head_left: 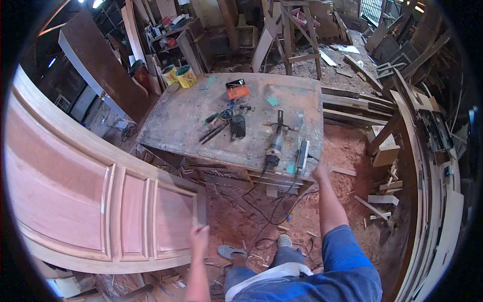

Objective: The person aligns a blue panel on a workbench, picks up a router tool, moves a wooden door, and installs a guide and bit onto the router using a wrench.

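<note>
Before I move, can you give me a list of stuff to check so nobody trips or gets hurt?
1. Feet covered: ok. There's a shoe on each foot, the left shoe and the right shoe.
2. Cords out of the way: not ok. A black cord snakes over the floor near the feet.
3. Floor free of wood bits: not ok. Wood scraps lie about.
4. Power tool lying on the table: ok.
5. Power tool unplugged: cannot tell. No plug can be made out.
6. Paint cans standing upright: ok.
</note>
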The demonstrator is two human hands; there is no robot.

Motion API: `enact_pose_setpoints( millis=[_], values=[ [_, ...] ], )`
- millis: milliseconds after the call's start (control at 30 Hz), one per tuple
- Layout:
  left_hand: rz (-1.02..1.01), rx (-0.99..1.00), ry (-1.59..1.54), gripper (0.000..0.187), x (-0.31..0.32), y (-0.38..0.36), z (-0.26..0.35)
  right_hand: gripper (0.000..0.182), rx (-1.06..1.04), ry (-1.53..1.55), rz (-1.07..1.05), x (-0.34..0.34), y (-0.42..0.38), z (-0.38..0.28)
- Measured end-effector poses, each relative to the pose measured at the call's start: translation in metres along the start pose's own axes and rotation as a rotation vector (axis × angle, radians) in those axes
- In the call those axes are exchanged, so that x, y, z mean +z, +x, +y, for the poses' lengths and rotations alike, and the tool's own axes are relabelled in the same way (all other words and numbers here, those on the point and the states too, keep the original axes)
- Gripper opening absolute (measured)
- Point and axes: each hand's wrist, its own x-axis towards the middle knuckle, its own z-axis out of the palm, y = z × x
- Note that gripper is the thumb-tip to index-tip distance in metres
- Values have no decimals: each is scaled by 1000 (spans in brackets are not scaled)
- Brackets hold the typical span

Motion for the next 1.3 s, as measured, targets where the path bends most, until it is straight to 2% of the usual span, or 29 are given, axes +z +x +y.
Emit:
enact_pose_setpoints(
  millis=[67,133,167,233,300,367,433,467,567,633,667,733,800,833,900,933,967,1033,1067,1133,1167,1200,1300],
  values=[
    [-192,371,173,37,111,35,98,65,-128,-8,87,7,-8,15],
    [-318,494,116,46,212,86,155,63,-155,42,156,13,-15,24],
    [-344,445,122,55,261,111,174,62,-145,84,172,18,-21,26],
    [-212,507,257,67,330,144,227,53,-189,75,183,42,-27,44],
    [-230,423,367,67,375,169,250,39,-78,226,-15,39,-43,45],
    [-310,323,438,66,410,186,258,21,-342,468,130,44,-69,56],
    [-459,175,501,65,418,195,241,20,-181,888,-106,8,-95,37],
    [-478,159,414,64,415,194,236,21,-93,1097,-236,-13,-107,30],
    [-551,83,106,60,379,163,202,26,-107,1112,-357,-55,-121,9],
    [-595,54,-222,54,334,124,180,29,-250,1061,-310,-79,-133,-13],
    [-626,-26,-322,52,308,102,163,31,-324,1035,-292,-89,-145,-23],
    [-717,-308,-796,58,237,38,167,29,-387,1002,-398,-112,-171,-44],
    [-619,-349,-915,62,179,-11,165,27,-443,1067,-519,-145,-205,-69],
    [-553,-358,-974,66,148,-34,173,24,-508,948,-600,-172,-220,-81],
    [-404,-360,-1098,73,92,-65,192,26,-694,976,-642,-196,-243,-107],
    [-281,-285,-1140,73,65,-79,186,27,-784,995,-662,-202,-256,-119],
    [-281,-284,-1146,78,37,-90,134,27,-843,992,-749,-206,-263,-131],
    [-205,-175,-1210,85,-8,-125,90,27,-900,932,-944,-226,-282,-162],
    [-127,-52,-1253,88,-37,-135,114,27,-936,905,-1030,-235,-292,-185],
    [-94,118,-1342,97,-89,-153,197,28,-1054,1007,-1287,-247,-325,-229],
    [-82,205,-1388,102,-114,-161,238,28,-1080,987,-1350,-252,-346,-252],
    [-61,288,-1416,100,-136,-167,253,29,-1106,970,-1411,-252,-366,-273],
    [91,487,-1391,97,-188,-209,243,30,-1086,1003,-1617,-251,-452,-323]
  ],
)
